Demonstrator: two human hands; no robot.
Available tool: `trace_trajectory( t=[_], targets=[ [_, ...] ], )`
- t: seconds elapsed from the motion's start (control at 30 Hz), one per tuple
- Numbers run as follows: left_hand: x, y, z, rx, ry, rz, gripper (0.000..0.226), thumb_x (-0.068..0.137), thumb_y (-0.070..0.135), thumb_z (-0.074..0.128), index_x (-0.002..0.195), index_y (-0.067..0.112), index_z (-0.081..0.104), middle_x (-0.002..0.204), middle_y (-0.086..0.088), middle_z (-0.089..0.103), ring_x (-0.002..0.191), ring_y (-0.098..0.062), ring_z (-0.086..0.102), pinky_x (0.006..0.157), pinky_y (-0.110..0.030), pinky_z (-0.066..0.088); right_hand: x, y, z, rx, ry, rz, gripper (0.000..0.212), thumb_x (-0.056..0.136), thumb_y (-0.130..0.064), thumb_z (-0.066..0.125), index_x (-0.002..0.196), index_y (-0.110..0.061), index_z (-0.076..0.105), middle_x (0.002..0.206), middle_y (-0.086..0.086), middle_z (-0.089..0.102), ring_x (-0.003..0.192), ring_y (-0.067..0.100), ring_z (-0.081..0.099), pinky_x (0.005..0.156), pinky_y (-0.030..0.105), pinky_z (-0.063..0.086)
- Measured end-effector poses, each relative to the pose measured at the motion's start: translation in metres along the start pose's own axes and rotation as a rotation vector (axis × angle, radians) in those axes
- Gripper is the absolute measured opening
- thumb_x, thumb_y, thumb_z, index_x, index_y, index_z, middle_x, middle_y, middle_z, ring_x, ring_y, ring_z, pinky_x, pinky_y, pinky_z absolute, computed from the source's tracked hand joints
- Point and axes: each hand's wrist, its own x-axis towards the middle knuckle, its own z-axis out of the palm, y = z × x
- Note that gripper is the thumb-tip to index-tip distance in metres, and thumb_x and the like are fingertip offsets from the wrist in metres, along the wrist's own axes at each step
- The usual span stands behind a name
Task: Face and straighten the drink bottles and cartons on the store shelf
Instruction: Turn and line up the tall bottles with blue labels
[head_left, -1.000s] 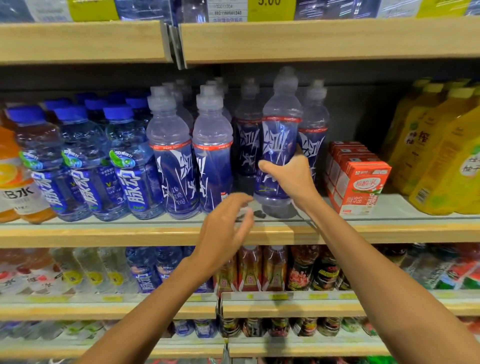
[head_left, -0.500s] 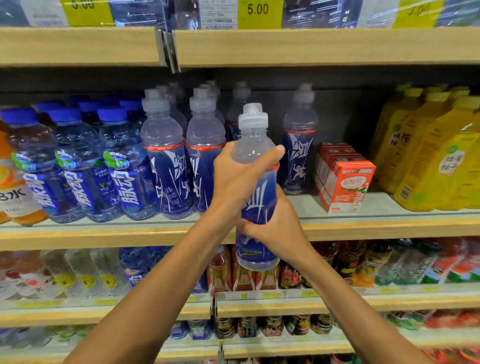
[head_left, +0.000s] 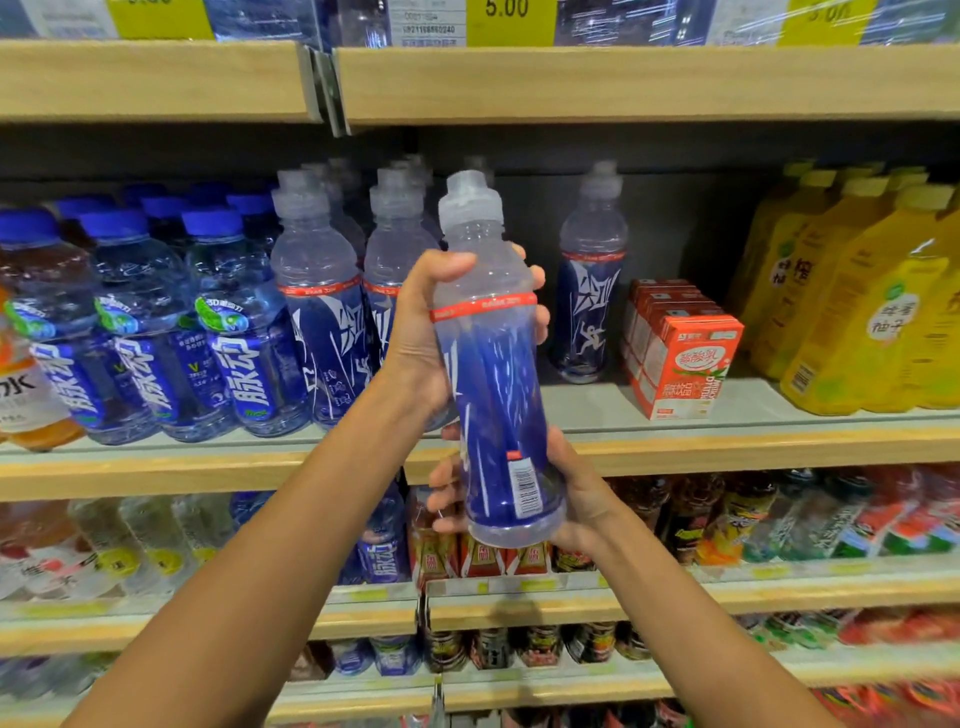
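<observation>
Blue-labelled bottle gripped by left hand and right hand.

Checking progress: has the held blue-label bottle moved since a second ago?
Yes. The bottle has left the shelf, forward and down: its base now hangs below the shelf's front edge.

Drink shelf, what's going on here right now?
A person holds a blue bottle in front of the shelf with both hands. The left hand grips its upper part, the right hand holds its base. Its barcode faces the camera. A gap shows on the shelf beside the lone bottle next to the red cartons.
</observation>
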Motion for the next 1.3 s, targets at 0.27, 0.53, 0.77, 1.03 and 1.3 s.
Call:
trace_trajectory(
  t=[0.27,0.53,0.77,1.03,1.3],
  targets=[
    [0.001,-0.005,-0.013,-0.049,-0.062,-0.047,0.063,0.052,0.038,0.085,0.105,0.007,0.065,0.105,-0.012,0.067,0.086,-0.025,0.067,0.078,-0.034,0.056,0.006,0.007,0.005,0.064,0.077,-0.06,0.065,0.065,-0.037,0.083,0.112,-0.003,0.054,0.093,0.014,0.063,0.082,0.026,0.066,0.079,0.038,0.055],
    [-0.01,0.0,-0.003,0.776,0.477,0.209,0.036,0.098,0.036,0.048,0.112,0.005,0.061,0.107,-0.013,0.07,0.091,-0.015,0.069,0.072,-0.024,0.055,-0.013,-0.008,0.007,-0.457,0.662,-0.253,0.046,0.06,-0.031,0.079,0.099,-0.009,0.066,0.087,0.006,0.073,0.08,0.02,0.069,0.071,0.029,0.055],
    [-0.01,-0.028,0.02,0.863,0.514,0.334,0.041,0.082,0.047,0.068,0.113,0.026,0.053,0.11,0.001,0.066,0.1,-0.014,0.066,0.084,-0.027,0.054,-0.009,0.006,0.021,-0.744,0.93,-0.45,0.038,0.072,-0.021,0.082,0.102,-0.026,0.059,0.09,-0.012,0.072,0.083,0.004,0.068,0.067,0.016,0.053],
    [-0.005,-0.026,0.02,0.824,0.6,0.448,0.055,0.074,0.036,0.079,0.118,0.015,0.054,0.106,0.001,0.067,0.094,-0.011,0.067,0.076,-0.019,0.053,-0.013,0.002,0.026,-0.69,0.804,-0.391,0.056,0.068,-0.043,0.077,0.116,-0.026,0.053,0.104,-0.018,0.068,0.096,0.003,0.066,0.075,0.015,0.052],
    [-0.008,-0.004,0.018,0.404,0.325,0.144,0.076,0.06,0.039,0.072,0.12,-0.003,0.054,0.086,-0.012,0.066,0.068,-0.02,0.066,0.065,-0.027,0.056,-0.023,-0.022,0.021,-0.322,0.369,-0.047,0.091,0.047,-0.048,0.089,0.121,-0.009,0.053,0.11,0.008,0.069,0.101,0.023,0.066,0.088,0.035,0.055]
  ],
)
